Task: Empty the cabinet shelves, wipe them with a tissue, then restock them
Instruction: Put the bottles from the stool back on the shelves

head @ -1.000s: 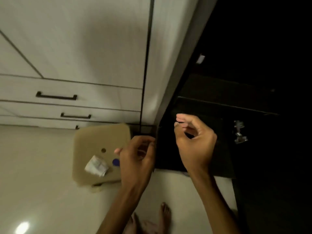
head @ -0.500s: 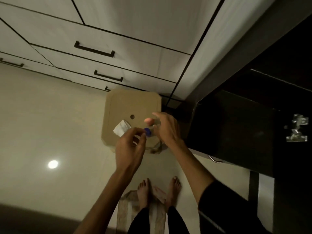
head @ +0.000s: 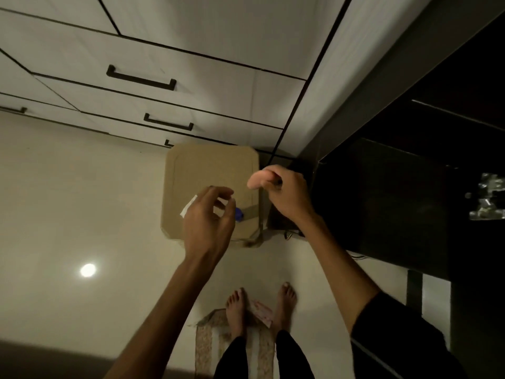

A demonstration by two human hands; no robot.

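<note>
1. Left hand [head: 209, 217] hovered over the cardboard box [head: 211, 170], fingers loosely curled and apart, its grip closed on nothing. Half a second before, thumb and fingers had been pinched near the blue cap [head: 239, 214]; they had since let go.
2. The blue cap lay on the box top, just beside the left fingertips; whether they touched it could not be told.
3. White tissue [head: 188, 207] sat on the box top, mostly hidden under the left hand, only one corner showing. It had not shifted.
4. Right hand [head: 287, 192] had lifted and drawn away toward the dark open cabinet [head: 382, 187]. Its grip was curled shut around something small and dark, too small to identify; one fingertip caught the light and showed pale.
5. The hands were apart, where they had nearly met over the cap half a second before.
6. The box stood on the floor [head: 82, 201] against the white drawers [head: 164, 64], at the corner of the open cabinet. A metal hinge [head: 489, 199] glinted inside the dark cabinet at right.
7. Bare feet [head: 262, 305] stood on a patterned mat [head: 205, 337], as before.
</note>
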